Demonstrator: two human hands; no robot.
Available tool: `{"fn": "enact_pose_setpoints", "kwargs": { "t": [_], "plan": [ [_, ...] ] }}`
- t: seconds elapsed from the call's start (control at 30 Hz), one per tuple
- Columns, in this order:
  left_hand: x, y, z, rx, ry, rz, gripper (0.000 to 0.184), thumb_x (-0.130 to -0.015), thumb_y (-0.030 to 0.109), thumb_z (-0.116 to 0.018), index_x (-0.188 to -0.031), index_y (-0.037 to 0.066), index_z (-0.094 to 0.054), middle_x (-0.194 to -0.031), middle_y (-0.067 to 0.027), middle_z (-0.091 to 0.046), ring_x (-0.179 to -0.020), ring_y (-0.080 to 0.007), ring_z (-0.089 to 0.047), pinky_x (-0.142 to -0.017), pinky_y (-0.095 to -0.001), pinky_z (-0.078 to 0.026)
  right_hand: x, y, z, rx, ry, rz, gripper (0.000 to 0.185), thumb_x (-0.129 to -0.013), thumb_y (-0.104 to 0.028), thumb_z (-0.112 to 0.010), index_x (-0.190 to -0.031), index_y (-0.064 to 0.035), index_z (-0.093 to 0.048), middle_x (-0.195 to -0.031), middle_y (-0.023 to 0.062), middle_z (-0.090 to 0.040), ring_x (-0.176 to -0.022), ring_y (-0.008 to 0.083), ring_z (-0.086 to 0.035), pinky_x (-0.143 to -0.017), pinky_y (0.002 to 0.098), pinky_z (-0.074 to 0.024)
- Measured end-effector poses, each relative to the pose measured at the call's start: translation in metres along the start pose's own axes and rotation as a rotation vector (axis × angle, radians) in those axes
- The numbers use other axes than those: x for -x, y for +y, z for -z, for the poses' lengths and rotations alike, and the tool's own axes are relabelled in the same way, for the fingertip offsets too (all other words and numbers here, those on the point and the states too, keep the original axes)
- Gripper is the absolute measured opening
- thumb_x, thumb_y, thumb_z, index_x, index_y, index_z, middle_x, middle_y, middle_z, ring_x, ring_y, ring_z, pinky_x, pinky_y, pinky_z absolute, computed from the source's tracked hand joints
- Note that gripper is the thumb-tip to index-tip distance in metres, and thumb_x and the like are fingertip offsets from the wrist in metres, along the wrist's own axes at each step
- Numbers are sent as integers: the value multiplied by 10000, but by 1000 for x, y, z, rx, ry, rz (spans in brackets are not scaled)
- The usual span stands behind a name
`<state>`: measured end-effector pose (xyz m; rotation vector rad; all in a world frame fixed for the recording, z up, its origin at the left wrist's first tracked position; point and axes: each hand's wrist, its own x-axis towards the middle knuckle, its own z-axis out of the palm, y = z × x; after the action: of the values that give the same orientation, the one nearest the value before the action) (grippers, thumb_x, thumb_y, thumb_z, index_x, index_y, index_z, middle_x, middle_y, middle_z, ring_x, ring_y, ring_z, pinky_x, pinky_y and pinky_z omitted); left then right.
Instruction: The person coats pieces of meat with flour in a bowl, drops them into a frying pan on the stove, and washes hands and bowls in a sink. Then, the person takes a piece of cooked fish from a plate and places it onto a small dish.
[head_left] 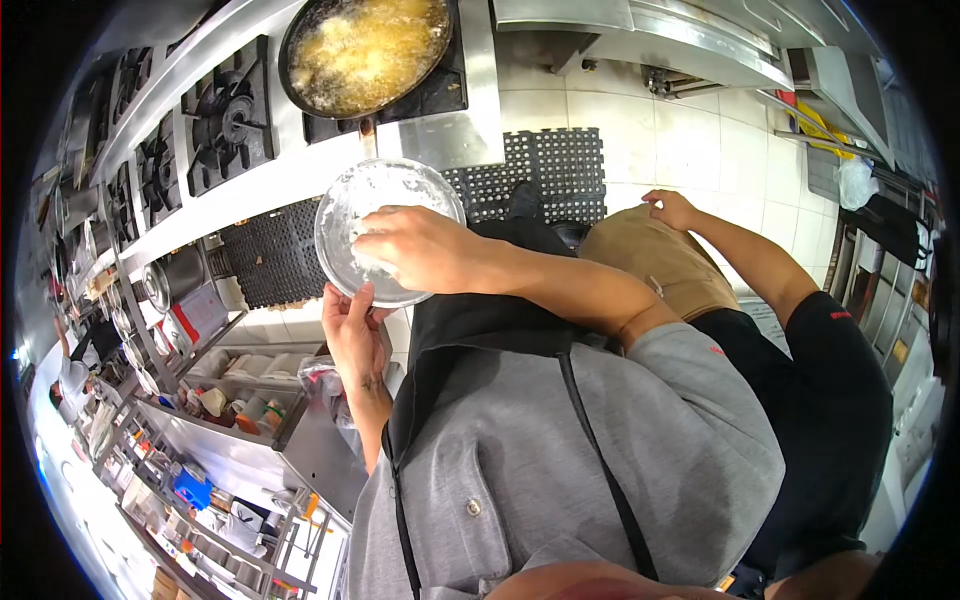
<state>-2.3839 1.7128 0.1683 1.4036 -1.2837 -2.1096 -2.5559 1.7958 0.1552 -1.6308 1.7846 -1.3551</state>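
Your left hand (352, 325) grips the round, silvery, metal-looking bowl (336, 215) rightly by its rim — likely light, stiff, powder-slick — your right hand (405, 243) bunched, contents hidden.

Burners (235, 120) sit left of the grip, a mat (570, 165) and a person (845, 390) right of it. Far back left, maybe a blue tub (193, 489).

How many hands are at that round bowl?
2. The left hand holds the bowl at its near edge, fingers partly hidden beneath; the right hand reaches inside it. The other person's hand is away from the bowl.
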Motion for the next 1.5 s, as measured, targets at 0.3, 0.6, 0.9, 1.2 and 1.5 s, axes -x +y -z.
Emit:
{"fn": "enact_pose_setpoints", "kwargs": {
  "t": [0.3, 0.6, 0.9, 1.2, 1.5],
  "plan": [
    [5, 3, 7, 44, 51, -22, 203, -881, -14, -557, -1068, 48, -510, -945, -63, -643, -760, -115, -641, -580, -248, -572, -11, -8, -7, -40, -59, 25, 267, -672, 11, -610, -938, 15, -623, -984, 185, -614, -922, 340, -607, -816, 399, -508],
    [1, 10, 18, 2, 108, -62, 169, -878, -1, -570, -1034, 49, -529, -932, -55, -642, -745, -98, -629, -560, -226, -554, -22, -11, -17, -32, 47, 114, 226, -674, -12, -589, -895, 14, -629, -905, 191, -612, -872, 347, -613, -773, 414, -508],
    [-6, 9, 43, 26, 104, -130, 135, -876, -8, -567, -985, 39, -503, -947, -73, -634, -768, -106, -627, -579, -234, -564, -34, -23, -27, -10, -70, 77, 203, -666, 8, -587, -867, 12, -619, -857, 178, -601, -859, 347, -604, -771, 417, -491],
    [-14, 10, 70, 125, 106, -192, 106, -876, -15, -559, -960, 12, -500, -936, -100, -634, -737, -133, -632, -569, -255, -562, -50, -36, -45, 21, -175, 87, 174, -652, 21, -607, -825, 4, -595, -830, 153, -578, -843, 345, -589, -744, 425, -482],
    [-21, 1, 89, 216, 115, -231, 170, -860, -35, -524, -1023, 10, -503, -972, -112, -652, -774, -168, -663, -609, -303, -586, -58, -45, -53, 17, -202, 87, 241, -707, 27, -615, -947, 24, -624, -848, 164, -569, -819, 351, -580, -723, 419, -478]
  ]
}}
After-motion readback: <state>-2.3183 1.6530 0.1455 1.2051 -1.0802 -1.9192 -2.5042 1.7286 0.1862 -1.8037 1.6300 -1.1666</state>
